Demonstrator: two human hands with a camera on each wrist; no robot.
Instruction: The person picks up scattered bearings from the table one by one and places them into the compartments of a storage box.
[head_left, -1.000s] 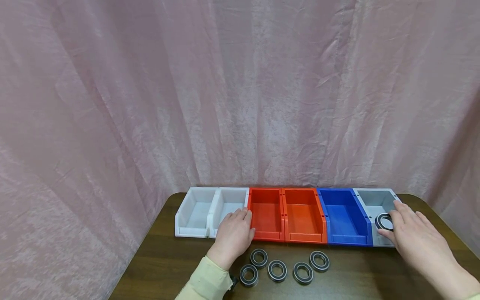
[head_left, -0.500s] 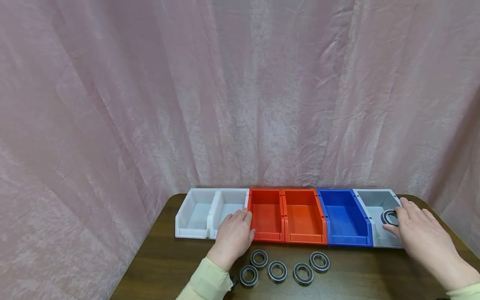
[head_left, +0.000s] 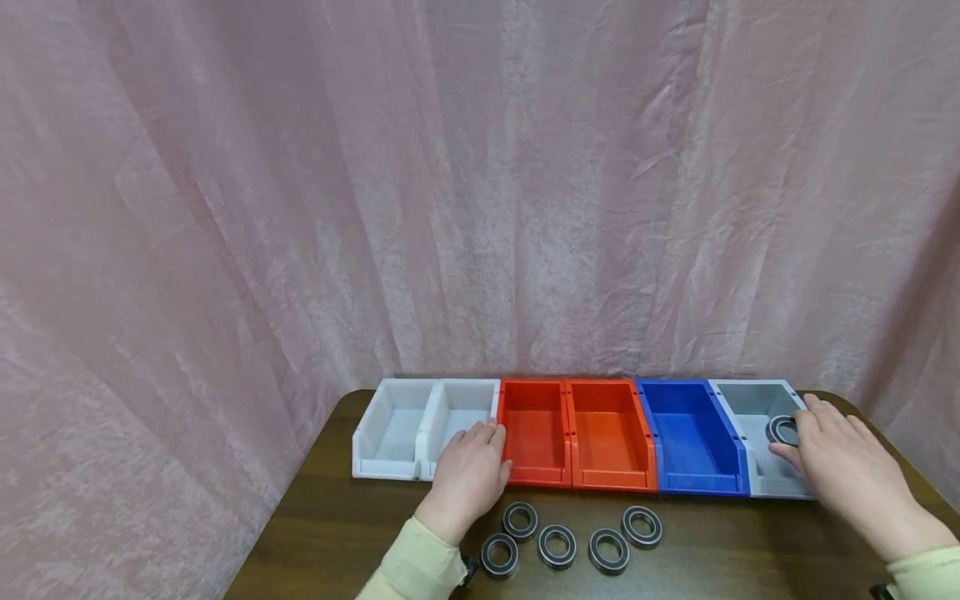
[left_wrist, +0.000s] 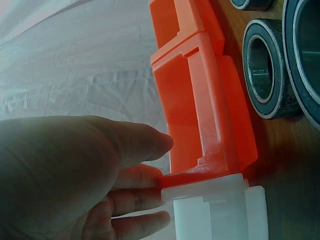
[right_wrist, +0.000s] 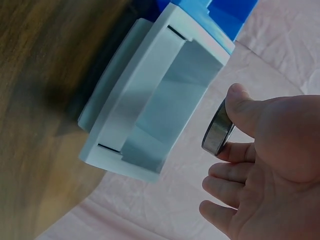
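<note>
My right hand (head_left: 855, 471) pinches a ball bearing (right_wrist: 217, 131) between thumb and fingers. In the head view it overlaps the grey bin (head_left: 776, 483) at the right end of the row. The right wrist view shows the bearing tilted, apart from the bin's open front. My left hand (head_left: 467, 475) lies over the edge where the second white bin (head_left: 455, 417) meets the red bin (head_left: 531, 417). Its fingers are loosely extended, with nothing in them. Several more bearings, such as the rightmost bearing (head_left: 657, 529), lie flat on the table in front of the bins.
The row also holds a white bin (head_left: 395, 425) at the left end, an orange-red bin (head_left: 609, 425) and a blue bin (head_left: 688, 425). All stand on a dark wooden table (head_left: 315, 533). A pink curtain (head_left: 480, 208) hangs right behind them.
My right hand has moved to the right and slightly away from me with the bearing, deeper over the grey bin. My left hand and the bearings on the table have stayed put.
</note>
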